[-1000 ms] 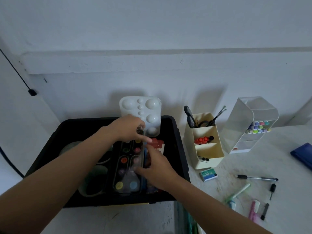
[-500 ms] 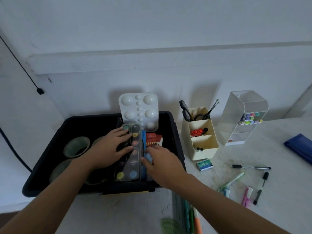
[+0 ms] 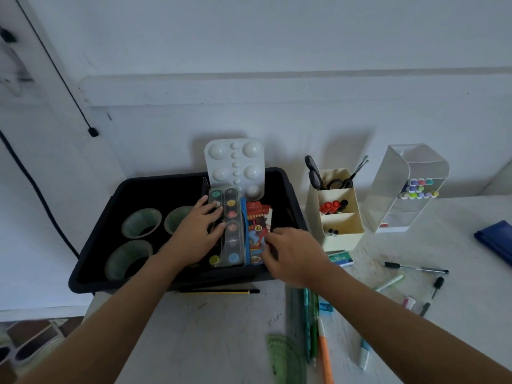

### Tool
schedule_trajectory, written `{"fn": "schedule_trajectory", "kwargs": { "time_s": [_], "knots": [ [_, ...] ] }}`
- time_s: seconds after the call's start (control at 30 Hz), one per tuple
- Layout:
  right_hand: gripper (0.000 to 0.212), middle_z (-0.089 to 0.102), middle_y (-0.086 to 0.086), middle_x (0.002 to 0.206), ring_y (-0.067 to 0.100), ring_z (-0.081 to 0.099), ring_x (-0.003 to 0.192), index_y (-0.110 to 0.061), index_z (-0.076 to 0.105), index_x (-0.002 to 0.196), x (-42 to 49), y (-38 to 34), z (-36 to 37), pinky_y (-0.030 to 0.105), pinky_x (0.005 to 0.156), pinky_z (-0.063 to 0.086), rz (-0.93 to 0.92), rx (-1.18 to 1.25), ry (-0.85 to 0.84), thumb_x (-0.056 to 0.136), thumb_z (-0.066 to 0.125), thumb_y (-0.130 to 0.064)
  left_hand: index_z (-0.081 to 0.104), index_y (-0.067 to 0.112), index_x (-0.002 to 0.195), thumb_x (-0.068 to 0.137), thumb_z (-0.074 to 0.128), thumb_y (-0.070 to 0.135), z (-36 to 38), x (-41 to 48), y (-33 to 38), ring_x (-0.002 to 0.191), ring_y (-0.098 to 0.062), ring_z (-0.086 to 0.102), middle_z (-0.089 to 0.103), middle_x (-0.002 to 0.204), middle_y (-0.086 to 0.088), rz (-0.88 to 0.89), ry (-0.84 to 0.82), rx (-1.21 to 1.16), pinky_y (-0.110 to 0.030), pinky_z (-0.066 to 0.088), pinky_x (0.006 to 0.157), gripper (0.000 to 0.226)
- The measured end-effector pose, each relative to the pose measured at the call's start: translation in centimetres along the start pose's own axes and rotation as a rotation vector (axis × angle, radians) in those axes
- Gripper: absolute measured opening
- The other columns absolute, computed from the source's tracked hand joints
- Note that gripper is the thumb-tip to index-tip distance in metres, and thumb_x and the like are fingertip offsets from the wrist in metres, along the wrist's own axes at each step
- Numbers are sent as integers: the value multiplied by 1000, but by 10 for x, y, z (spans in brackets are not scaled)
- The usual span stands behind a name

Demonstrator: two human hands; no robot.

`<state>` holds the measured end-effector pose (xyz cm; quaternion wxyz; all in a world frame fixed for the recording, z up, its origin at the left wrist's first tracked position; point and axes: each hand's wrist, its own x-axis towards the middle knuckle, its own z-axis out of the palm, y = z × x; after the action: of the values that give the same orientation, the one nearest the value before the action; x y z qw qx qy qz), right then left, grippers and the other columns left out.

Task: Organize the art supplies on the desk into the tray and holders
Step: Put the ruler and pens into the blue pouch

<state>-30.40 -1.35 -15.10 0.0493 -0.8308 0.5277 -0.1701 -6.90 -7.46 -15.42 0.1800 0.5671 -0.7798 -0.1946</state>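
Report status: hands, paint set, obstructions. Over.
Left hand flat on paint set in black tray. Right hand at pencil box, grip unclear. Pens loose on desk.

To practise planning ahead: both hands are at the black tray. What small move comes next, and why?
Probably lift the right hand from the black tray and reach for the loose pen on the desk: the paint set and pencil box already lie in the tray, while pens lie scattered beside the cream holder.

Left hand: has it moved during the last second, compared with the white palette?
Yes. The left hand drew back from the white palette, toward the person and slightly left, and now rests on the paint box.
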Motion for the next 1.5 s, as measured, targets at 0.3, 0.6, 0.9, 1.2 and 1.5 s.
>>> {"fn": "schedule_trajectory", "kwargs": {
  "time_s": [0.3, 0.6, 0.9, 1.2, 1.5],
  "knots": [
    [16, 64, 9, 97, 30, 63, 94, -8, 55, 86, 52, -6, -16, 38, 81, 51, 507, 394, -291, 98, 45, -8, 43, 10, 152, 105, 51, 28, 1, 3, 6, 156, -13, 4, 31, 164, -2, -10, 33, -34, -19, 8, 113, 51],
    [20, 65, 13, 108, 29, 66, 97, -10, 55, 109, 95, 12, 34, 47, 89, 56, 811, 735, -139, 91, 52, -1, 47, 13, 150, 97, 63, 43, -6, 6, -1, 154, -8, 11, 38, 160, 1, 40, 31, -44, -21, 12, 114, 63],
    [33, 63, 10, 110, 26, 64, 96, -21, 44, 127, 108, 16, 40, 44, 89, 55, 811, 1010, -173, 95, 50, -13, 41, 7, 153, 100, 57, 42, 3, 14, 7, 155, -13, 6, 30, 164, -4, 83, -4, -30, -20, 8, 117, 66],
    [36, 73, 20, 103, 35, 72, 94, -9, 65, 116, 95, 20, 44, 54, 92, 56, 778, 1251, -252, 95, 38, 3, 44, 12, 151, 103, 56, 33, -2, 13, -7, 149, 1, 4, 34, 162, 5, 69, 24, -17, -19, 11, 117, 54],
    [40, 70, 17, 112, 33, 69, 105, -19, 63, 120, 92, 18, 44, 55, 96, 53, 749, 1224, -284, 95, 40, 3, 46, 13, 150, 102, 58, 33, -11, 13, -3, 154, -7, 5, 34, 162, 2, 58, -20, 3, -21, 12, 116, 54]
  ]
}}
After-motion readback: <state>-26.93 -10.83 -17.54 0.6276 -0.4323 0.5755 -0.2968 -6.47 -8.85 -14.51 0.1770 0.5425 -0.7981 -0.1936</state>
